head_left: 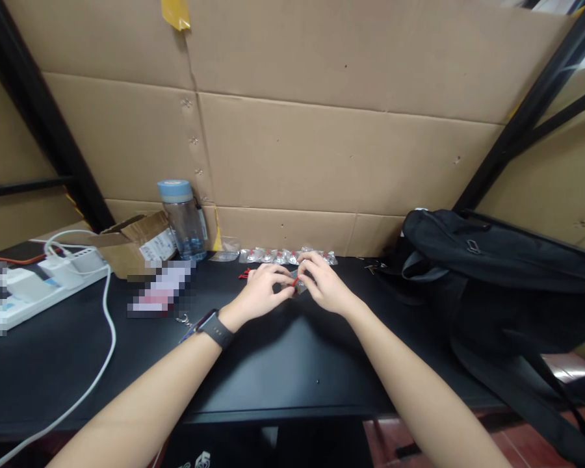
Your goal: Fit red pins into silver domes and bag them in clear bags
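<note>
Both hands meet over the middle of the black table. My left hand (266,290), with a dark watch on its wrist, pinches a small red item (295,282) between thumb and fingers. From the right, my right hand (322,283) closes its fingertips on a small clear plastic bag (300,286) at the same spot. What exactly lies between the fingertips is too small to make out. Just left of my left hand's fingers lie red pieces (245,273). Behind the hands runs a row of small clear packets (273,256) with red and silvery contents.
At the left are a power strip (17,309) with a white cable, an open cardboard box (127,250) and a bottle with a blue lid (184,221). A black backpack (507,279) covers the right side. Cardboard (292,156) stands behind the table (273,383).
</note>
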Available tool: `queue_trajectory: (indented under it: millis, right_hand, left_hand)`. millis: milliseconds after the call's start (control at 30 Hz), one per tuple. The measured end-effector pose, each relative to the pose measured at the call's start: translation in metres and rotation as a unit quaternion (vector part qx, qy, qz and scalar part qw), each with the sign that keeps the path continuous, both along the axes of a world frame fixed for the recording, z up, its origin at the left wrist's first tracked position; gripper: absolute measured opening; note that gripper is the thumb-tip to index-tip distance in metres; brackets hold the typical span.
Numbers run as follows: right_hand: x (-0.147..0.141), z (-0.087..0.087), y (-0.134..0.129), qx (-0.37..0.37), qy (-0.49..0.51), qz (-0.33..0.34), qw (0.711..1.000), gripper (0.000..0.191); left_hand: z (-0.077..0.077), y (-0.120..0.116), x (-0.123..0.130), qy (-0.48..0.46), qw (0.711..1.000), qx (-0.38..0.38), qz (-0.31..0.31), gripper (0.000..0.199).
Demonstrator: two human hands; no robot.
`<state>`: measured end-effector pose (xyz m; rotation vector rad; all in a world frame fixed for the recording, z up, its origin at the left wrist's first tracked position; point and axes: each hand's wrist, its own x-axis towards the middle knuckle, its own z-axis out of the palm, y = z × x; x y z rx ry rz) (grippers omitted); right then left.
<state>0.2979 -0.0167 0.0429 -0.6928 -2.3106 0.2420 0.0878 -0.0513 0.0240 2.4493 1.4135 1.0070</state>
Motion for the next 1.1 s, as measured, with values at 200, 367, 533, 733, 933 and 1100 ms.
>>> queue_trajectory:
  millis: [200,367,533,733,933,1100]
  right_hand:
    - [0.004,0.003,0.004,-0.017,-0.018,0.026,0.999,0.011]
    - [0.035,-0.003,0.029,-0.048,-0.103,-0.086,0.99,0.03]
    - [0.06,-0.012,0.048,-0.157,-0.201,-0.109,0.961,0.054]
    - [0.064,-0.016,0.053,-0.152,-0.211,-0.109,0.96,0.048]
    - [0.07,-0.018,0.059,-0.149,-0.209,-0.112,0.96,0.039]
    - [0.072,-0.021,0.063,-0.15,-0.195,-0.107,0.963,0.032]
  left_hand:
    - [0.005,-0.002,-0.006,0.039,0.998,0.036,0.039,0.011]
    - [0.007,-0.001,-0.019,0.066,0.995,-0.061,-0.041,0.011]
    - [0.015,0.0,-0.027,0.036,0.967,-0.181,-0.174,0.014]
    - [0.023,0.02,-0.07,0.058,0.99,-0.125,-0.019,0.028]
    - [0.014,0.031,-0.111,0.139,0.976,-0.067,0.152,0.014]
    - [-0.004,0.038,-0.1,0.162,0.971,-0.054,0.166,0.012]
